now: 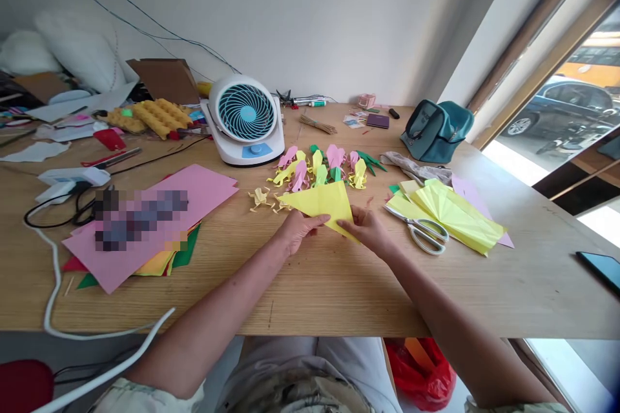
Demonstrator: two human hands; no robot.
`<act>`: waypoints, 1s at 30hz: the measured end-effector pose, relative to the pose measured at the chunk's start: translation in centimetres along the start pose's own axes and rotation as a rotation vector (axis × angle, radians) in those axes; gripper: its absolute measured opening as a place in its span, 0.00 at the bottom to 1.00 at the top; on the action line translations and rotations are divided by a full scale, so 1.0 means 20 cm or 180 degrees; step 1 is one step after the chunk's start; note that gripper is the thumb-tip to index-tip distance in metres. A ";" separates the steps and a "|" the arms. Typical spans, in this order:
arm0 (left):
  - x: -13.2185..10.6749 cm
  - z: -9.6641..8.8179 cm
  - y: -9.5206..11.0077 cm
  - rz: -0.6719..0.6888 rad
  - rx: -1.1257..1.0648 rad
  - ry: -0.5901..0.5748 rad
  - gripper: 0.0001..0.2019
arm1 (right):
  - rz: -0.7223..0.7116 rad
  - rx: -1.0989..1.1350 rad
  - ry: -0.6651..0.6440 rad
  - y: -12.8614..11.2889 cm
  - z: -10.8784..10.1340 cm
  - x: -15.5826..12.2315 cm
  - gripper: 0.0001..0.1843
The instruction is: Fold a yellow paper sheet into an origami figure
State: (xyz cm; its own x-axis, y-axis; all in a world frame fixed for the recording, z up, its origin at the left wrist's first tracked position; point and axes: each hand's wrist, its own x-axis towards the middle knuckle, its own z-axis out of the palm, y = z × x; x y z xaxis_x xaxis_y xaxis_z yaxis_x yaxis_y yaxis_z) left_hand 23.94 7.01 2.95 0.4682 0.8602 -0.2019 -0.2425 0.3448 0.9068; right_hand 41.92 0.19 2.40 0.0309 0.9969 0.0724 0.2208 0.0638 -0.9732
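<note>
A sheet of yellow paper (pixel 320 200), folded to a triangle with its point toward the left, is held just above the wooden table. My left hand (pixel 301 231) pinches its lower edge, thumb on top. At the right side, my right hand (pixel 365 227) grips the paper with the thumb laid over it. The fingers under the sheet are hidden. Just beyond it stands a cluster of folded paper figures (pixel 334 158) in pink, yellow and green. A tan paper figure (pixel 259 197) sits left of the sheet's point. Scissors (pixel 423 232) lie to the right of my right hand.
A white fan (pixel 247 117) stands at the back. Pink paper sheets (pixel 159 222) top a coloured stack at left, near a power strip (pixel 75 177). At right are crumpled yellow paper (pixel 460 213), a teal bag (pixel 438 130) and a phone (pixel 600 271). A red plastic bag (pixel 421 381) is below.
</note>
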 end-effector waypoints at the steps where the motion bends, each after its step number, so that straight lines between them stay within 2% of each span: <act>1: 0.00 -0.01 -0.02 0.0004 0.0037 0.0007 0.27 | 0.0036 -0.0009 -0.0023 0.01 0.02 0.00 0.26; 6: 0.03 -0.06 -0.08 0.0144 0.0063 0.0036 0.26 | 0.0237 -0.0126 -0.0097 0.07 0.04 -0.03 0.24; 9: 0.05 -0.12 -0.05 0.0240 0.0111 0.0114 0.27 | 0.0259 -0.0191 -0.0073 0.10 -0.01 -0.04 0.22; 14: 0.08 -0.22 0.05 0.0511 0.0338 0.0150 0.21 | 0.0147 -0.0335 0.0052 0.13 -0.11 -0.05 0.18; 26: 0.09 -0.24 0.12 0.1014 0.0917 0.0035 0.14 | -0.0295 -0.0468 0.0877 0.15 -0.21 -0.04 0.12; 30: 0.09 -0.24 0.12 0.1199 0.0851 0.0026 0.11 | -0.0425 -0.0374 0.0913 0.14 -0.22 -0.04 0.13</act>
State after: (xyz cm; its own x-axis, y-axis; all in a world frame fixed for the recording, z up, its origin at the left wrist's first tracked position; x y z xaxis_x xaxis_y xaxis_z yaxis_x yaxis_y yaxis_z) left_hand 20.21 11.13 2.99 0.3825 0.9103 0.1580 -0.1663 -0.1004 0.9809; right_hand 46.72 -0.63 0.57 0.2636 0.9255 0.2721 0.3518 0.1705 -0.9204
